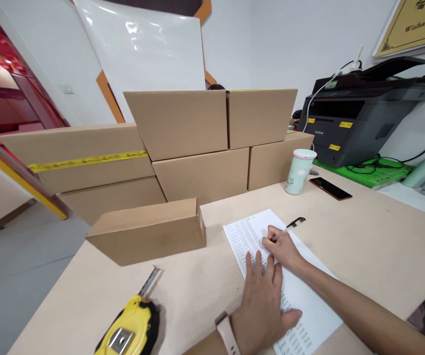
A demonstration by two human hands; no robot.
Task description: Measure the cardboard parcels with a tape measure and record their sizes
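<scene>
A printed sheet of paper [301,301] with dense columns of small text lies on the wooden table [364,241]. My left hand [262,301] lies flat on the sheet, fingers stretched out and holding it down. My right hand [282,246] is closed round a black pen [290,228], its tip on the paper near the sheet's upper part. A yellow and black tape measure [129,330] rests on the table to my left, a short length of blade pulled out.
A small cardboard box [146,229] sits near the table's left edge. Several larger boxes [183,143] are stacked behind it. A lidded cup [299,171] and a phone [330,188] lie further back. A black printer [360,118] stands at right.
</scene>
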